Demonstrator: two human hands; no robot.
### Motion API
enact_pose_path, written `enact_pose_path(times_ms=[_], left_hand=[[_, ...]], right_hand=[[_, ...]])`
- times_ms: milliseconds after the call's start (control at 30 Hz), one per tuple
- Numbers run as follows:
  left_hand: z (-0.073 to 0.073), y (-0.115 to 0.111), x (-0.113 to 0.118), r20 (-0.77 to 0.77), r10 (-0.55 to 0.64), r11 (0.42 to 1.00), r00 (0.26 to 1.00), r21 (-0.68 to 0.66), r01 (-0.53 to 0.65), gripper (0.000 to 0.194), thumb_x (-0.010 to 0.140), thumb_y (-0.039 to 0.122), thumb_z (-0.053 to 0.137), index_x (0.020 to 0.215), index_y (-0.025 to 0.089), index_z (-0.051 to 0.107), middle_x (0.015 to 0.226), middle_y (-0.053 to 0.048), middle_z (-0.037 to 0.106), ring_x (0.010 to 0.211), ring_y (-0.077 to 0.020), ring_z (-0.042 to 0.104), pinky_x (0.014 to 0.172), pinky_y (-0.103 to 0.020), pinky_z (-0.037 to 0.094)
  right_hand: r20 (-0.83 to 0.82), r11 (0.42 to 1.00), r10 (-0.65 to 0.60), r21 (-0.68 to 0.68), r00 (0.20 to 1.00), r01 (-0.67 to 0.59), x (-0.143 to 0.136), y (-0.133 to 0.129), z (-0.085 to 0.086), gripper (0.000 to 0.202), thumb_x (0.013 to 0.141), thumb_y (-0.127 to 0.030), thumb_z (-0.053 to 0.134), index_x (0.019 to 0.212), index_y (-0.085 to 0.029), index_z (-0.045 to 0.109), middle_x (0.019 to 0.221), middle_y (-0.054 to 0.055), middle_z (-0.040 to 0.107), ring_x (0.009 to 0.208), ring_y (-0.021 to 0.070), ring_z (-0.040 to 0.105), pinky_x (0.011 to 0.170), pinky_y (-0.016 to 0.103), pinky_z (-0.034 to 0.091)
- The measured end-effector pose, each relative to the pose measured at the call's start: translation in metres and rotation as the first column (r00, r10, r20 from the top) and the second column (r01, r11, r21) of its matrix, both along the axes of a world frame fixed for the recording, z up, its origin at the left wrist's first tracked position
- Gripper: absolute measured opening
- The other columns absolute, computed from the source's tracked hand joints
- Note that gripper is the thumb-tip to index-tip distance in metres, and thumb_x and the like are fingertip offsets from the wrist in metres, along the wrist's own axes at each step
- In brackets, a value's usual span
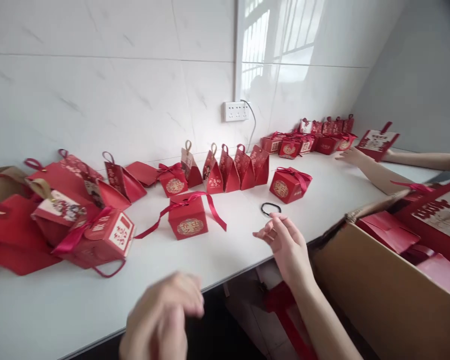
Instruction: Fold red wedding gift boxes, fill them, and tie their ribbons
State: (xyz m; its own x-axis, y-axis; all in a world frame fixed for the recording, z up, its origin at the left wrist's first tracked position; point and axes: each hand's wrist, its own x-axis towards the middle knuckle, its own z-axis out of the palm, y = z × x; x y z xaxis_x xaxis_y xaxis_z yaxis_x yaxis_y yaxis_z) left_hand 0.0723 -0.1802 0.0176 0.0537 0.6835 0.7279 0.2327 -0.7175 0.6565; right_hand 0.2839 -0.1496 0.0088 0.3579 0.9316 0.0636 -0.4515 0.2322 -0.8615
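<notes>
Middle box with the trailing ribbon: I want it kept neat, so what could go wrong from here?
The ribbon spreads out on both sides of the box, so either tail might snag and tug it. The black loop shows just past the right hand; I can't tell if it's held, so it might slip.

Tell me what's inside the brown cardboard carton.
Red paper gift packages, one with a white printed panel, show inside the brown cardboard carton; whatever lies beneath is covered.

We see a barred window's reflection [277,40] gleam on veined tiles [108,85] above the white socket strip [236,111]; below it stretches a white counter [228,250].
</notes>
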Motion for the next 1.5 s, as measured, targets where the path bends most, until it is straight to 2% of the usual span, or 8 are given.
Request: enact_pose_path(times_ms=[167, 333, 533, 700, 767, 933, 1133, 1500], left_hand=[[0.020, 0.098, -0.043, -0.164, 0.310, 0.911, 0.937, -0.232, -0.342, 0.019, 0.083, 0.033, 0.046, 0.076, 0.018, 0.055, 0.077, -0.004, 0.061, 0.081, -0.0183, 0.061, 0.075, -0.031, 0.049], [0.020, 0.158, -0.065, -0.427, 0.085, 0.836, 0.900, -0.461, -0.298, 0.031, 0.077, 0.048, 0.052, 0.090, 0.019, 0.053, 0.095, -0.005, 0.058, 0.095, -0.0212, 0.057, 0.084, -0.033, 0.044], [0.007, 0.160, -0.077, -0.360, -0.105, 0.749, 0.927, -0.642, -0.164, 0.042, 0.076, 0.060, 0.048, 0.079, 0.019, 0.043, 0.066, 0.005, 0.045, 0.051, -0.0098, 0.044, 0.052, -0.023, 0.037], [0.004, 0.155, -0.074, -0.272, -0.152, 0.756, 0.950, -0.652, -0.065, 0.044, 0.079, 0.055, 0.048, 0.059, 0.019, 0.031, 0.052, 0.007, 0.029, 0.048, -0.0076, 0.027, 0.048, -0.022, 0.024], [0.001, 0.155, -0.072, -0.219, -0.142, 0.752, 0.965, -0.658, -0.039, 0.043, 0.079, 0.053, 0.048, 0.059, 0.020, 0.029, 0.052, 0.007, 0.026, 0.047, -0.0075, 0.026, 0.047, -0.023, 0.021], [-0.008, 0.158, -0.069, -0.116, -0.097, 0.774, 0.989, -0.634, 0.002, 0.043, 0.075, 0.049, 0.052, 0.055, 0.019, 0.029, 0.051, 0.007, 0.025, 0.048, -0.0070, 0.023, 0.048, -0.023, 0.019], [-0.008, 0.159, -0.072, -0.119, -0.151, 0.759, 0.981, -0.650, 0.038, 0.044, 0.077, 0.053, 0.050, 0.056, 0.019, 0.031, 0.053, 0.006, 0.025, 0.050, -0.0076, 0.023, 0.049, -0.023, 0.019], [-0.013, 0.157, -0.063, -0.081, -0.145, 0.778, 0.986, -0.624, 0.063, 0.044, 0.079, 0.047, 0.049, 0.055, 0.019, 0.025, 0.053, 0.006, 0.021, 0.049, -0.0068, 0.020, 0.047, -0.024, 0.016]], right_hand=[[0.697, 0.980, 0.165, -0.033, 0.698, -0.198, -0.008, 0.076, 0.001, 0.030, 0.087, -0.045, 0.048, 0.087, -0.017, 0.060, 0.094, 0.007, 0.064, 0.092, 0.0193, 0.061, 0.083, 0.034, 0.050], [0.923, 0.936, 0.160, -0.029, 0.351, -0.350, -0.052, 0.133, 0.032, 0.026, 0.088, -0.032, 0.047, 0.106, -0.019, 0.059, 0.115, 0.009, 0.058, 0.107, 0.0194, 0.056, 0.093, 0.034, 0.044], [0.970, 0.879, 0.244, -0.216, 0.013, -0.424, -0.075, 0.165, 0.049, 0.028, 0.070, -0.030, 0.071, 0.094, -0.019, 0.063, 0.097, 0.007, 0.064, 0.087, 0.0222, 0.061, 0.074, 0.032, 0.047], [0.968, 0.898, 0.211, -0.246, -0.133, -0.364, -0.070, 0.158, 0.061, 0.017, 0.076, -0.030, 0.063, 0.068, -0.018, 0.055, 0.076, 0.005, 0.058, 0.070, 0.0185, 0.054, 0.057, 0.028, 0.037], [0.918, 0.815, 0.351, -0.396, -0.183, -0.423, -0.068, 0.159, 0.070, 0.026, 0.079, -0.036, 0.060, 0.062, -0.019, 0.049, 0.060, -0.001, 0.049, 0.055, 0.0123, 0.046, 0.048, 0.025, 0.030], [0.639, 0.413, 0.737, -0.684, -0.221, -0.601, -0.066, 0.177, 0.074, 0.034, 0.076, -0.049, 0.063, 0.067, -0.016, 0.054, 0.045, -0.010, 0.028, 0.039, 0.0049, 0.026, 0.038, 0.021, 0.018], [0.498, 0.314, 0.867, -0.519, 0.017, -0.795, -0.055, 0.190, 0.038, 0.034, 0.073, -0.046, 0.067, 0.065, -0.014, 0.057, 0.041, -0.012, 0.021, 0.039, 0.0030, 0.015, 0.040, 0.021, 0.013], [0.398, 0.312, 0.910, -0.462, 0.120, -0.830, -0.042, 0.188, 0.033, 0.039, 0.078, -0.046, 0.064, 0.057, -0.017, 0.047, 0.040, -0.011, 0.027, 0.035, 0.0026, 0.020, 0.036, 0.019, 0.016]])
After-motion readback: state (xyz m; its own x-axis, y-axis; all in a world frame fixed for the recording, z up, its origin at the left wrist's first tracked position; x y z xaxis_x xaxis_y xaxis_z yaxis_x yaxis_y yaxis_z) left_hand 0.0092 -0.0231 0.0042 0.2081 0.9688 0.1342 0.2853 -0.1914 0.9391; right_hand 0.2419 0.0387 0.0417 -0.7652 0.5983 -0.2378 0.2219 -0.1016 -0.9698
